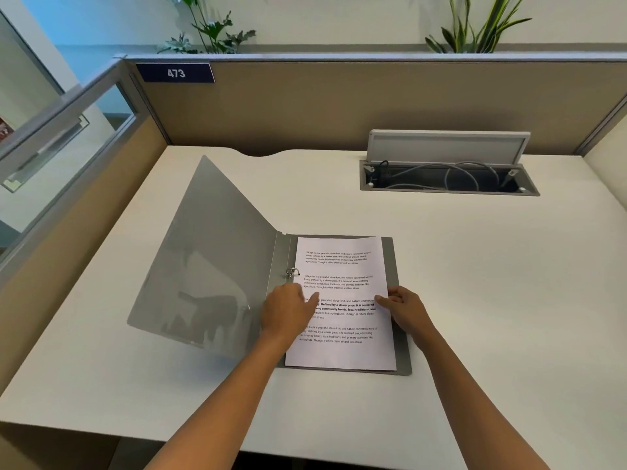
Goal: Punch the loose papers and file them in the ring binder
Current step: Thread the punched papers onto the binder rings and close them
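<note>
Under my left hand (288,308) and right hand (403,308) the printed paper sheet (342,351) looks matt white and smooth. My ring binder (210,259) looks like grey plastic, its raised cover glossy enough to carry dim reflections. The binder ring (291,272) is shiny metal. My desk top (492,283) is a smooth, matt, off-white laminate. The partition (339,103) looks like tan woven cloth in a grey metal frame. The cable tray lid (448,145) is matt grey.
</note>
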Demonstrator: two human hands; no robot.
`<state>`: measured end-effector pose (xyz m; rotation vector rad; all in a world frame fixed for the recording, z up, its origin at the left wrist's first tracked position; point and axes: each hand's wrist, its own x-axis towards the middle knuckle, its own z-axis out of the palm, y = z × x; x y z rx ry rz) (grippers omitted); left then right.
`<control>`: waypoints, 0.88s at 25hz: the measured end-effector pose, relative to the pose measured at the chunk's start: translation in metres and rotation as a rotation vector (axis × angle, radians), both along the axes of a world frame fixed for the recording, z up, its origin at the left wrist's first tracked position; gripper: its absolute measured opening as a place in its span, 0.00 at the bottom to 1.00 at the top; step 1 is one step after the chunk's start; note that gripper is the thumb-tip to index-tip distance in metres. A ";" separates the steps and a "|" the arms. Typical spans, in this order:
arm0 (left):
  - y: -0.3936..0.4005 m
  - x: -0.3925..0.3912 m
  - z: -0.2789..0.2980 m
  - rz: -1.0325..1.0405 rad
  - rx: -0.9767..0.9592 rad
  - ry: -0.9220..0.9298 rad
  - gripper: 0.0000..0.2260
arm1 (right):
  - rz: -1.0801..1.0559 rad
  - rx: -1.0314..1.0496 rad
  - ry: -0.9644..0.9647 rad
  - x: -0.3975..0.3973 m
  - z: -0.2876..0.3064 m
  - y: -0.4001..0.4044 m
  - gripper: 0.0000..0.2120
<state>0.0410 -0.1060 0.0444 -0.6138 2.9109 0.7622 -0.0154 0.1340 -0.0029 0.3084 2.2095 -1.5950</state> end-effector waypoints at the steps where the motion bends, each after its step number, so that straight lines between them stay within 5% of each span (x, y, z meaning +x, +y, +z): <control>1: 0.010 -0.004 0.002 -0.002 0.148 0.030 0.17 | 0.030 -0.045 0.013 0.003 0.008 -0.003 0.17; 3: 0.028 -0.013 0.006 0.008 0.455 0.042 0.12 | 0.121 -0.180 0.040 0.010 0.023 -0.010 0.21; 7: 0.053 -0.024 0.013 0.119 0.971 -0.036 0.21 | 0.264 -0.387 0.015 0.019 0.038 -0.026 0.28; 14: 0.053 -0.025 0.007 0.217 1.199 -0.044 0.11 | 0.236 -0.453 0.009 0.023 0.039 -0.035 0.26; 22: 0.045 -0.022 -0.001 0.313 1.234 -0.085 0.05 | 0.162 -0.409 -0.015 0.021 0.027 -0.033 0.29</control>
